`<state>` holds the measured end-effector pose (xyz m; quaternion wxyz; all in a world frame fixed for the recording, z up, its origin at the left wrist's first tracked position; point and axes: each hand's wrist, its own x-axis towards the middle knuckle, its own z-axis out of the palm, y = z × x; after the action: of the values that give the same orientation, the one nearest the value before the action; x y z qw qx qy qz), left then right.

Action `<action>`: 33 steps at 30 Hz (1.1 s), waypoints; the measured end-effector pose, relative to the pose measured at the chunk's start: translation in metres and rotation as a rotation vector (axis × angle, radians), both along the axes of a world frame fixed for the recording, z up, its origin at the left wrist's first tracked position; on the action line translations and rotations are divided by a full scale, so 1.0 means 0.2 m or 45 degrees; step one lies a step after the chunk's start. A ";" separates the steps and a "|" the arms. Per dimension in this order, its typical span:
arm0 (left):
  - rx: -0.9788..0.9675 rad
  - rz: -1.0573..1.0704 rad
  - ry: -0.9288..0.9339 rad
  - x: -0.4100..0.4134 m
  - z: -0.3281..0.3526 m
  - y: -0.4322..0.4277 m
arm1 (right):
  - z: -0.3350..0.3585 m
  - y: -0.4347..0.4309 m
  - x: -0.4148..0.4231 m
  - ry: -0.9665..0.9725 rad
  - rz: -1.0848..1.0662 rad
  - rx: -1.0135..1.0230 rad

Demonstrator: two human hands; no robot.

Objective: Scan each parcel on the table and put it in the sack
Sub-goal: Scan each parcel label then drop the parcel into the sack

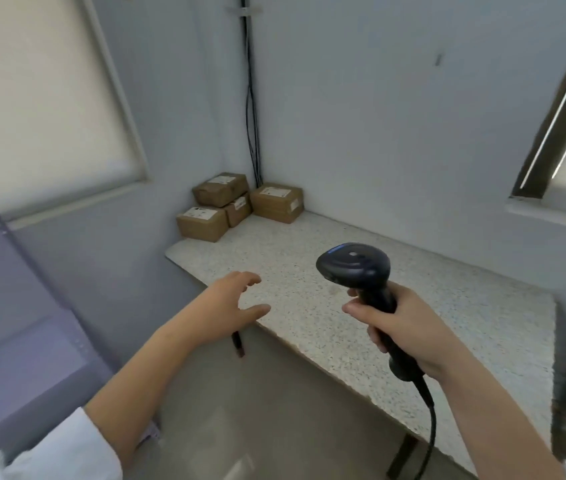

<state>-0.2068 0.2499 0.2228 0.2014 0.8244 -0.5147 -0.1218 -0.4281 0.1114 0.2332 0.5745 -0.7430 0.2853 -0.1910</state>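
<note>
1. Nearest, the right hand (409,337) has its grip closed round the handle of a black barcode scanner (354,268). The scanner's head tips forward over the counter (465,306), and its cable (430,427) hangs down past the near edge.
2. The left hand (226,306) hovers at the counter's near edge. Its grip is wide, with the fingers spread and lightly curved, and it holds nothing.
3. Nothing lies under the scanner, so the step in hand looks like fetching a parcel to scan. The next move probably calls for a long forward reach with the left hand, then bringing one box back with its label turned up to the scanner head.
4. The speckled counter between the hands and the boxes is bare, which leaves room to slide or carry a box. Its near edge runs on a slant and the left corner is cut off, so a box dragged carelessly leftward could go over.
5. Four cardboard parcels (240,206) sit bunched in the far left corner, close against both walls. One parcel (220,189) rests on top of the others and looks the easiest to take. The walls close in behind and to the left, so the only way out is towards the person. Dark wall cables (252,116) drop into that corner just behind the boxes.
6. The sack cannot be made out. A grey-purple shape (14,306) at the left edge may be it, but I cannot tell.
</note>
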 end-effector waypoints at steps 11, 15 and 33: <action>0.004 0.124 0.054 0.81 -0.10 -0.12 | -0.05 -0.23 0.90 -0.017 0.072 -0.033; -0.022 0.136 0.011 1.17 0.00 -0.30 | -0.04 -0.37 1.31 -0.083 0.073 -0.023; -0.043 0.104 0.040 2.72 -0.26 -0.96 | -0.17 -0.79 2.78 -0.060 -0.088 -0.003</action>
<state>0.3375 0.0583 0.1717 0.2284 0.8392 -0.4793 -0.1177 0.1274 -0.0470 0.1996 0.5734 -0.7286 0.2968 -0.2284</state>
